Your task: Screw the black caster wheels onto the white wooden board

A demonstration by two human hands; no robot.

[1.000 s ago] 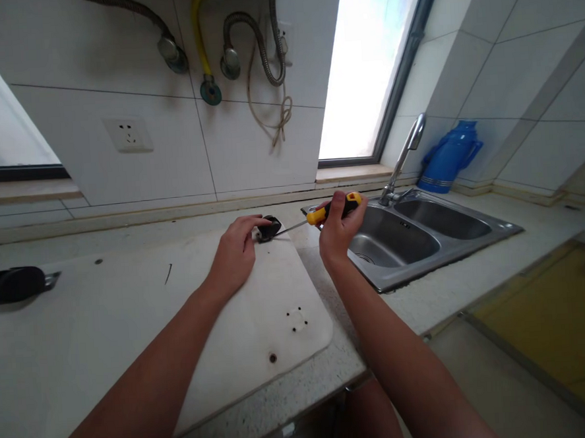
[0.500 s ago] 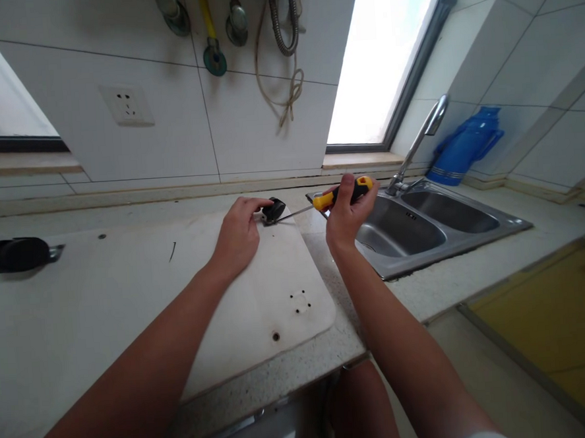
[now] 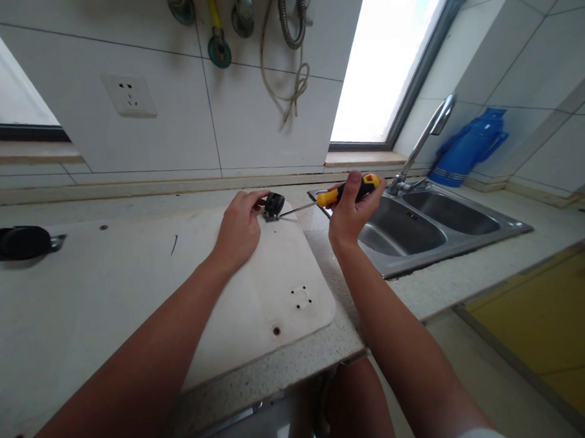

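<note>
My left hand (image 3: 238, 230) pinches a small black caster (image 3: 274, 204) near the far right corner of a white board (image 3: 239, 315). The caster's metal plate lies on the board. A yellow-and-black screwdriver (image 3: 353, 189) is wrapped in my right hand (image 3: 348, 217), thumb along its handle. Its thin shaft slants left, with the tip at the caster's plate; exact contact with a screw is too small to tell. At the board's near right corner is a group of small screw holes (image 3: 301, 298). Another black caster (image 3: 19, 243) stands at the far left.
The board lies on a speckled countertop (image 3: 282, 368). To the right is a steel double sink (image 3: 408, 245) with a faucet (image 3: 426, 138). A blue thermos (image 3: 471, 147) stands behind it. Pipes and a tied cord (image 3: 297, 90) hang on the tiled wall above. A yellow cabinet (image 3: 557, 335) is at lower right.
The black caster top has turned slightly under my left fingers. My right hand and the screwdriver have shifted a little right in view. The camera view has also moved slightly.
</note>
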